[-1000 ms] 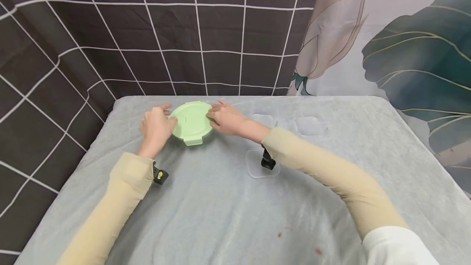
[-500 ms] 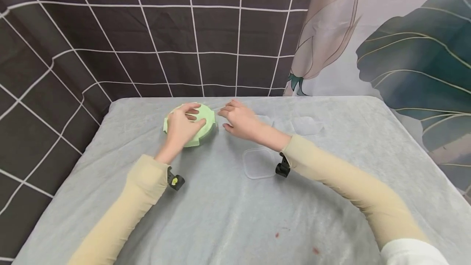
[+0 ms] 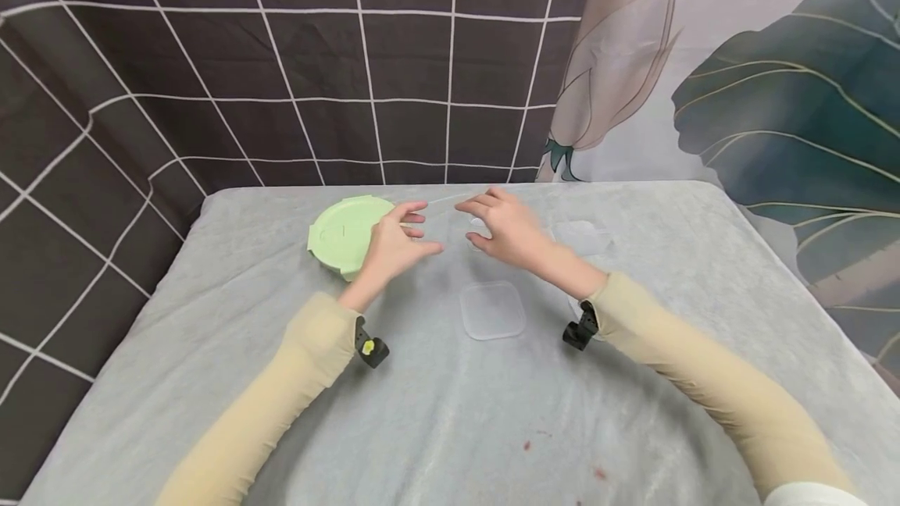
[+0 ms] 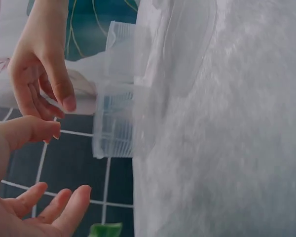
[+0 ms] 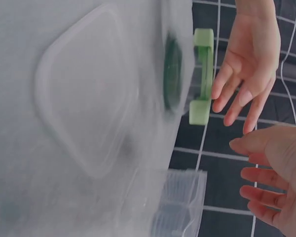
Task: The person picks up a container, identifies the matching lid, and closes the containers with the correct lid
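In the head view my left hand [image 3: 397,244] hovers beside the green-lidded round container [image 3: 344,236], partly covering its right side. The fingers and thumb are spread, with nothing held. To its right, my right hand [image 3: 509,229] is also in the air with fingers spread and slightly bent. Both palms face each other across a gap. Near and below the hands stands a clear ribbed plastic container [image 4: 114,121], barely visible from the head but plain in the left wrist view. Neither hand visibly touches it.
A second clear container [image 3: 580,236] stands right of my right hand. A translucent square lid [image 3: 492,311] lies flat in front of the hands. Another clear edge shows under the right wrist. Grey cloth covers the table [image 3: 422,412], and a dark checked curtain [image 3: 408,61] hangs behind.
My left hand has left the green-lidded container's left side and passed over it to the right. My right hand has let go and moved right. The container shifted slightly left in view.
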The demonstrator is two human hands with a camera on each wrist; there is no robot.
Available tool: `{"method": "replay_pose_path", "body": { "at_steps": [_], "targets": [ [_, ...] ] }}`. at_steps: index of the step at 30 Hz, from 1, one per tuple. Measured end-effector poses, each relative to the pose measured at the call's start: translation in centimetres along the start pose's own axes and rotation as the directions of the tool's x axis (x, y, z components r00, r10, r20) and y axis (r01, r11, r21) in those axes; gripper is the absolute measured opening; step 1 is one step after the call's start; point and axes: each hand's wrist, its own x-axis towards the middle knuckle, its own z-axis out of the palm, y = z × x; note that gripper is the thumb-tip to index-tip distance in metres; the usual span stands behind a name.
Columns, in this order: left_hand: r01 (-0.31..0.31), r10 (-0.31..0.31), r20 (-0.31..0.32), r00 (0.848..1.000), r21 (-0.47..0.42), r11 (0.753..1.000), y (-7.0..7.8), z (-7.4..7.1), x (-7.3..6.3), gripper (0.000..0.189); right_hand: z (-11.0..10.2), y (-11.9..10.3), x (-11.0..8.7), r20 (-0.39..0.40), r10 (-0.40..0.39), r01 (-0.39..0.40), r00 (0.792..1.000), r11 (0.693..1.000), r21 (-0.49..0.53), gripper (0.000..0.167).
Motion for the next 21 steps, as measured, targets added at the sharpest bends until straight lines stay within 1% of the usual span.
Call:
{"method": "replay_pose_path", "body": {
  "at_steps": [4,8,11,15,18,21],
  "targets": [
    [0.031,-0.029,0.058,0.998,-0.043,0.999,0.1,1.3,0.6,0.076,-0.3,1.0,-1.0,0.005,0.037,-0.037,0.999,0.999,0.039,0.046],
    [0.045,-0.037,0.121,0.992,-0.059,0.997,0.0,2.6,1.1,0.084,-0.5,1.6,-2.2,0.004,0.08,-0.08,0.997,0.993,0.09,0.047],
    [0.048,-0.037,0.157,0.987,-0.068,0.996,-0.1,3.6,1.7,0.087,-0.6,1.9,-3.1,-0.004,0.092,-0.091,0.996,0.988,0.126,0.045],
    [0.06,-0.05,0.172,0.984,-0.055,0.997,-0.4,4.7,2.7,0.088,-0.6,2.1,-4.4,0.005,0.086,-0.085,0.996,0.983,0.165,0.042],
    [0.077,-0.069,0.17,0.983,-0.04,0.996,-0.7,5.4,3.5,0.089,-0.5,2.1,-5.0,0.044,0.086,-0.093,0.995,0.979,0.183,0.038],
    [0.104,-0.092,0.169,0.981,-0.059,0.993,-1.0,5.8,4.2,0.09,-0.3,2.1,-5.4,0.099,0.097,-0.117,0.99,0.97,0.213,0.035]
  ]
}}
